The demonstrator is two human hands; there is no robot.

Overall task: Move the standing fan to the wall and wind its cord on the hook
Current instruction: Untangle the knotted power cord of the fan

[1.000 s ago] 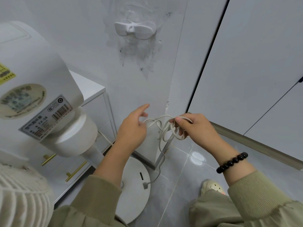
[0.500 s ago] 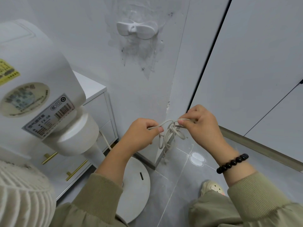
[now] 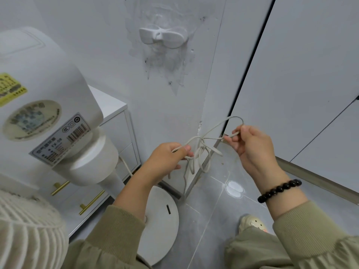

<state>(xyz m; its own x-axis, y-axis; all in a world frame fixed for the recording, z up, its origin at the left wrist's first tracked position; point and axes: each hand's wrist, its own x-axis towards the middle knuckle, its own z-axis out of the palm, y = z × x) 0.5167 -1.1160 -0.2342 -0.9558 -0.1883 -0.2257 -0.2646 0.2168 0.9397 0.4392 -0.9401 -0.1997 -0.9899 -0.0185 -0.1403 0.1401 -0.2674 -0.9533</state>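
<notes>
The white standing fan fills the left of the view, its motor housing close to me and its round base on the floor by the wall. A white double-winged hook is stuck high on the wall. The fan's pale cord hangs tangled in loops between my hands, well below the hook. My left hand pinches one strand of the cord. My right hand pinches another strand, with a loop arching above its fingers.
A white drawer cabinet with brass handles stands behind the fan against the wall. White panel doors close off the right side. My shoe is on the grey tiled floor.
My hands have drawn apart, the right one moving right, stretching the cord bundle out into looser loops. The view has tilted up slightly.
</notes>
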